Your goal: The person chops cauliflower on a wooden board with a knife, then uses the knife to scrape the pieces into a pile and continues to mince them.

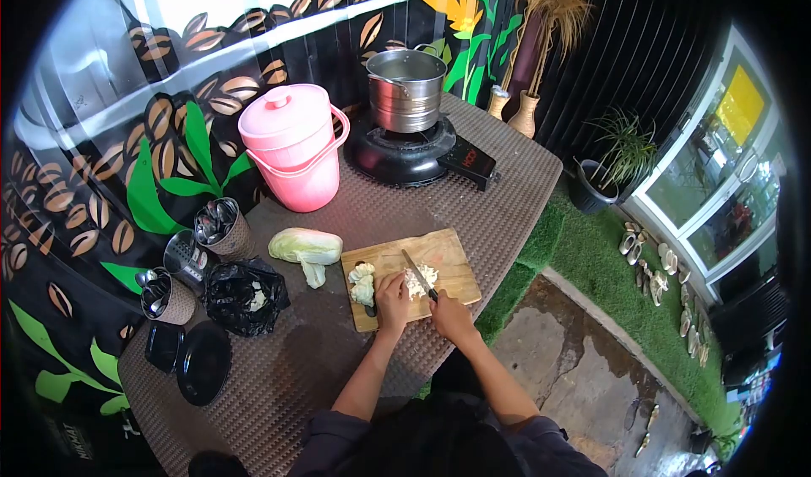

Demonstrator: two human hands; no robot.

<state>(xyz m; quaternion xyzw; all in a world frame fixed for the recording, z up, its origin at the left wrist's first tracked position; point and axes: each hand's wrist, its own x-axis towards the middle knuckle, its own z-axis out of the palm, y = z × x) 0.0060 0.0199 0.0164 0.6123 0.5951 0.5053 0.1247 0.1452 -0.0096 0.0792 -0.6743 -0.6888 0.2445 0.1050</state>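
On a wooden cutting board (452, 260) lies a small heap of chopped white pieces (420, 281). My right hand (451, 317) is closed round the dark handle of a knife (414, 267), whose blade reaches over the heap. Just left of the heap my left hand (391, 300) rests low on the board with its fingers bent together; what lies under the fingertips is hidden. Pale cauliflower-like florets (362, 284) sit at the board's left end, with a dark object partly showing below them. A cabbage head (306, 245) lies on the table left of the board.
Behind stand a pink lidded bucket (291, 147) and a metal pot (407, 97) on a black stove (397, 156). On the left are a black plastic bag (241, 295), cutlery holders (224, 228) and a black plate (204, 364). The table's edge (517, 242) runs along the right.
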